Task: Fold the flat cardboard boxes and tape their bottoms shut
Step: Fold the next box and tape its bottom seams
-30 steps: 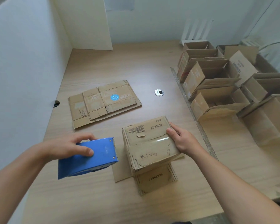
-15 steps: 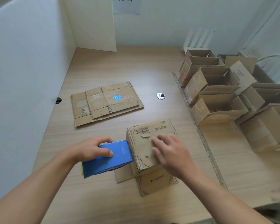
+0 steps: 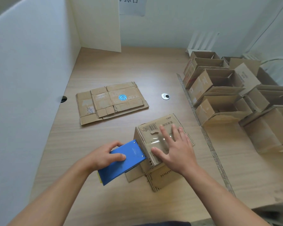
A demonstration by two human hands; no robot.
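Head view, step: taping the bottom of the upturned box, which sits front centre on the desk.
Left grip: wrapped round the blue tape dispenser at the box's left edge.
Right grip: flat, fingers spread, pressing the tape.
Next: probably tear the tape cleanly, with the box held steady.
Containers: folded boxes at right look empty; flat boxes are stacked behind.

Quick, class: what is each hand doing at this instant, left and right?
Left hand: grips the blue tape dispenser, held against the box's side.
Right hand: open, fingers flat, pressing on the taped box.
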